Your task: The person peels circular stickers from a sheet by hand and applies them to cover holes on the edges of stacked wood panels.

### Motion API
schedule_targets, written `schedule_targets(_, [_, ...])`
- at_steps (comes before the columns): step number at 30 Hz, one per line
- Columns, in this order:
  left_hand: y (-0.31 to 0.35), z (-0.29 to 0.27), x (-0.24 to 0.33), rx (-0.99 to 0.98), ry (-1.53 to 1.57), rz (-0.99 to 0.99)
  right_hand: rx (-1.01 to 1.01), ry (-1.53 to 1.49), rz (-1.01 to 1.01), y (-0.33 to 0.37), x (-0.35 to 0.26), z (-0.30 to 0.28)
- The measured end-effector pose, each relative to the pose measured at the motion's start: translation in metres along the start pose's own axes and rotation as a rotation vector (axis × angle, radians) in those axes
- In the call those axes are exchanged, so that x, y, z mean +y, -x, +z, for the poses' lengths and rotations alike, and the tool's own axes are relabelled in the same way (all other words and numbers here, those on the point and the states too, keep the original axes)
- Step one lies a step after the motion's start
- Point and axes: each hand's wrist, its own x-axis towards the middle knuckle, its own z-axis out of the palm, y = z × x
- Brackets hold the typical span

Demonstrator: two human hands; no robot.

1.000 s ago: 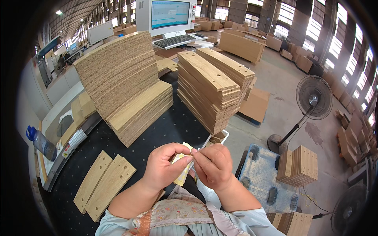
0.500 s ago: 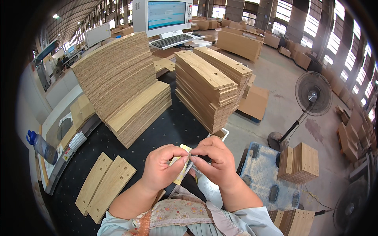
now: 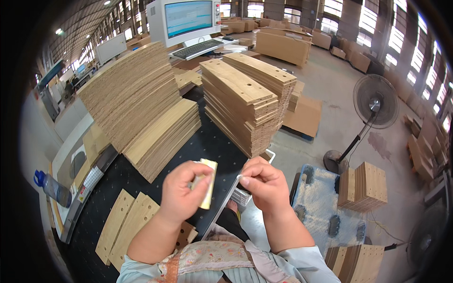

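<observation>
My left hand (image 3: 185, 192) is closed around a narrow yellow-and-white strip (image 3: 208, 184), which looks like a small pad or sheet of stickers. It is held upright above the edge of the black table (image 3: 188, 137). To its right, my right hand (image 3: 265, 183) is in a pinch, with a tiny whitish bit (image 3: 240, 177) at the fingertips, too small to name. The two hands are apart. Left of my left forearm lie two drilled wooden boards (image 3: 134, 221) side by side. Another drilled board (image 3: 185, 235) is partly hidden by that forearm.
Ahead stand a tall stack of boards (image 3: 134, 89) and stacks of drilled boards (image 3: 240, 94). Behind them is a computer (image 3: 186, 21) with a keyboard (image 3: 198, 48). A water bottle (image 3: 54, 188) is at left. At right are a blue pallet (image 3: 325, 207) with boards (image 3: 363, 186) and a fan (image 3: 375, 104).
My hands were together at the strip and have moved apart. The strip stays in my left hand, and my right hand has drawn to the right with a tiny whitish bit. The view has shifted slightly.
</observation>
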Motion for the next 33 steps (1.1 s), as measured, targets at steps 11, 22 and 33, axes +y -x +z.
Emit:
schedule_targets(11, [-0.142,-0.006,-0.025,-0.196,-0.017,-0.045,-0.034,-0.885,0.077,-0.029,0.033,-0.076])
schedule_targets(22, [-0.319,0.114,-0.028,-0.234,0.364,-0.022,0.180,-0.760,-0.121,-0.077,0.058,-0.169])
schedule_targets(33, [-0.372,0.168,-0.125,0.017,0.334,-0.458,0.320,-0.002,-0.210,-0.208,0.047,-0.245])
